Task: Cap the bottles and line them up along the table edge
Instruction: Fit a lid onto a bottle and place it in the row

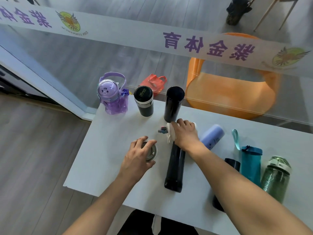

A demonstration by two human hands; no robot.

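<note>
White table, glass wall along its far edge. Three bottles upright in a row at that edge: purple bottle at the left corner, short black flask beside it, tall black flask next; all three look capped. Left hand is curled over a round silver-rimmed lid lying flat on the table, fingers wrapped around its rim. Right hand is closed over a white bottle lying on its side just in front of the tall black flask; a small grey-pink piece pokes out at its left end, probably a spout or cap part, too blurred to call. Long black bottle lies flat under the right wrist, near end toward the front edge. Right of it, all lying down: lilac bottle, teal bottle with a strap, green bottle. Another dark bottle is mostly hidden behind the right forearm.
</note>
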